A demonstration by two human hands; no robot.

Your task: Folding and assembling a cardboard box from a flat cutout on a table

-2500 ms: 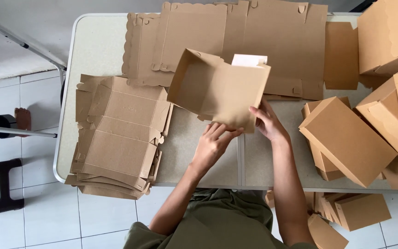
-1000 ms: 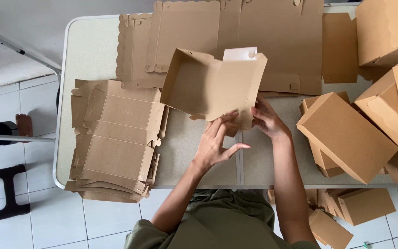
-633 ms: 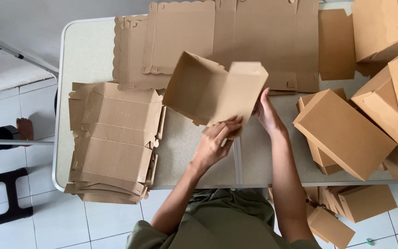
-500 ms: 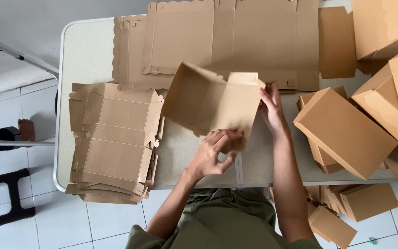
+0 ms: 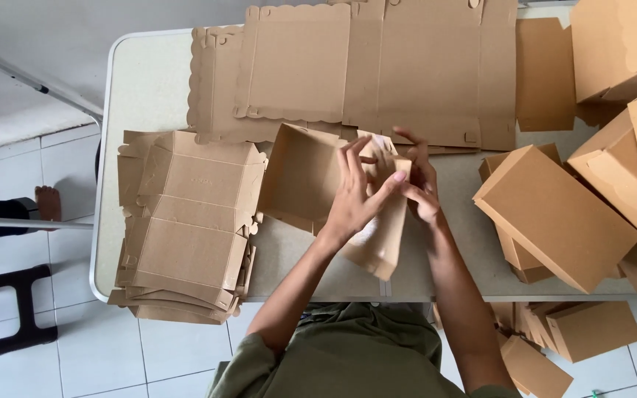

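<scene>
A half-folded brown cardboard box (image 5: 300, 177) lies open on the pale table (image 5: 149, 88), its cavity facing up. My left hand (image 5: 355, 195) presses on the box's right wall and flap. My right hand (image 5: 418, 184) grips the same flap from the other side, fingers curled over its top edge. A loose panel of the box (image 5: 381, 243) hangs toward me below my hands.
A stack of flat unfolded box blanks (image 5: 186, 221) lies at the left of the table. Larger flat sheets (image 5: 377, 66) cover the far side. Finished closed boxes (image 5: 554, 217) pile up at the right, with more (image 5: 591, 332) on the floor below. A black stool (image 5: 1, 309) stands at left.
The box was held up and tilted earlier; now it has come down onto the table with its opening up, and both hands have closed in on its right flap.
</scene>
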